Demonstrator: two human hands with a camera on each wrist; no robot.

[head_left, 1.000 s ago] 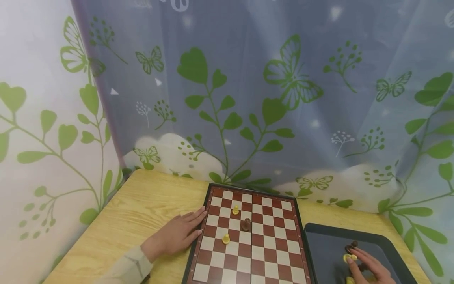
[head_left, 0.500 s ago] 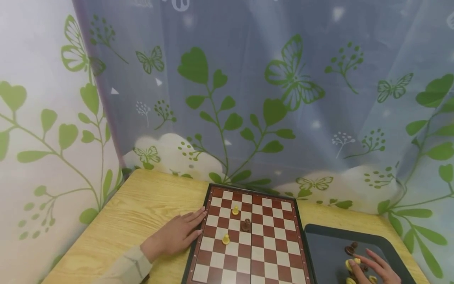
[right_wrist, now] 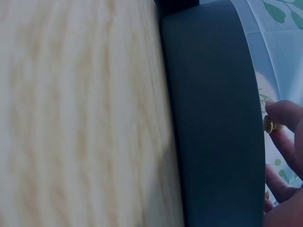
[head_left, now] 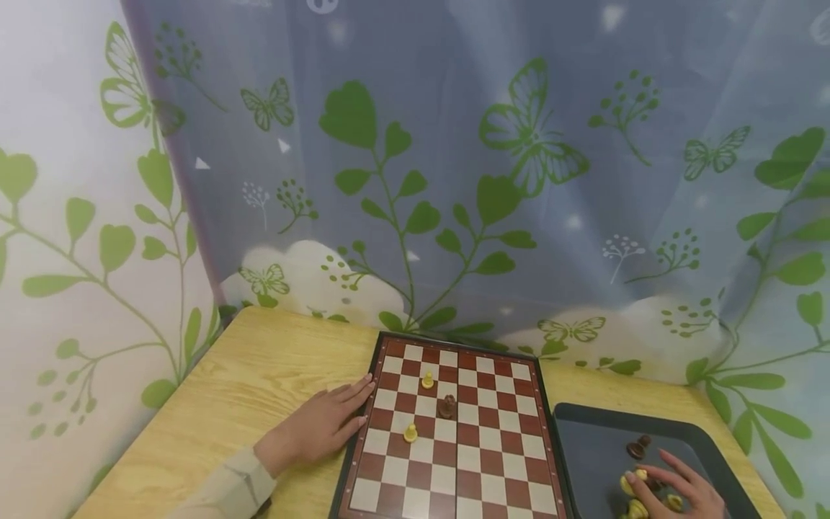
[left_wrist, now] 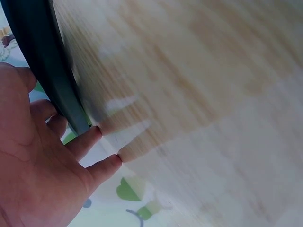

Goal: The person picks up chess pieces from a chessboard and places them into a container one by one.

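My left hand [head_left: 318, 427] lies flat on the wooden table, its straight fingertips at the left edge of the red-and-white chessboard [head_left: 424, 476]. The left wrist view shows those fingers beside the board's dark edge [left_wrist: 52, 61]. On the board stand two yellow pawns, a far one [head_left: 427, 380] and a nearer one [head_left: 411, 433], with a brown chess piece [head_left: 447, 406] to their right. Over the dark tray [head_left: 583, 432] my right hand [head_left: 681, 494] pinches a yellow pawn [right_wrist: 270, 124] between thumb and finger. Several yellow and brown pieces lie under that hand, partly hidden.
A brown chess piece [head_left: 637, 448] lies on its side in the tray, beyond the right hand. The tray stands close along the board's right side. Behind the table [head_left: 292, 346] hangs a patterned curtain [head_left: 415, 180] with green leaves and butterflies.
My right hand has shifted slightly nearer within the tray, away from the brown piece lying there, with the yellow pawn in its fingers. The left hand and the pieces on the board stay put.
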